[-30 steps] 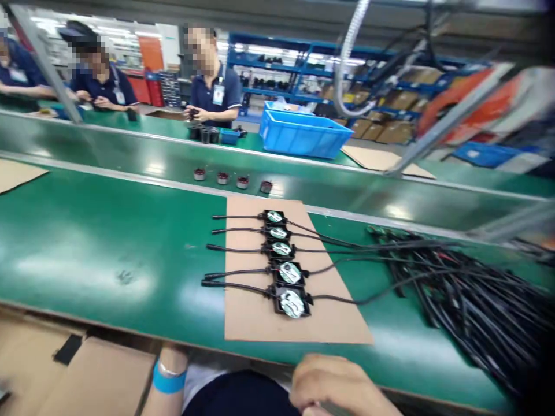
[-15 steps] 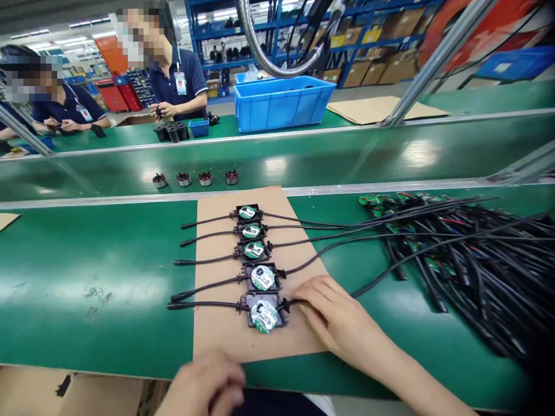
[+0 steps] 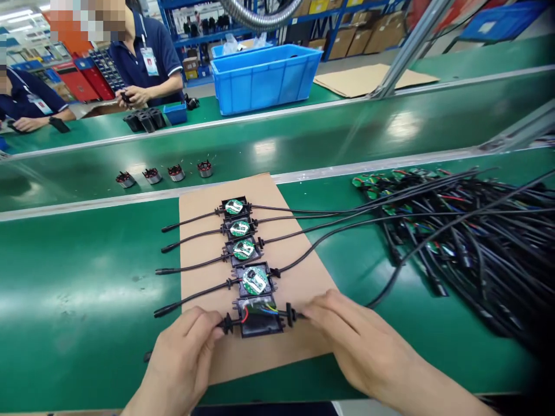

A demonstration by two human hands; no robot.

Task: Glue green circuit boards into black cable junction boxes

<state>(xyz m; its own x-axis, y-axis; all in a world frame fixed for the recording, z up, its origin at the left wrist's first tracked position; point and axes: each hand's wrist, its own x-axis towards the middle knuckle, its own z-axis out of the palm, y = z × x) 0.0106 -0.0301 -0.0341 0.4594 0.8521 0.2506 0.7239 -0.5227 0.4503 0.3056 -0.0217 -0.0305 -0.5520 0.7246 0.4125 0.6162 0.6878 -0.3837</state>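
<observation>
A brown cardboard sheet (image 3: pixel 203 254) lies on the green bench, with several black cable boxes in a column on it. The nearest box (image 3: pixel 259 318) shows coloured wires inside instead of a round board. My left hand (image 3: pixel 184 358) pinches the cable at its left grommet. My right hand (image 3: pixel 347 341) pinches the cable at its right grommet. The box above it (image 3: pixel 255 280) holds a round green circuit board, as do the others further up.
A tangled heap of black cables with green boards (image 3: pixel 468 237) covers the bench at right. Several small wound coils (image 3: pixel 165 173) sit on the conveyor belt beyond. A blue crate (image 3: pixel 269 81) stands on the far bench, where other people work.
My left hand came up from the bench edge and took the nearest box's left cable. The nearest box now shows wires rather than its round board. The view tilted down and closer.
</observation>
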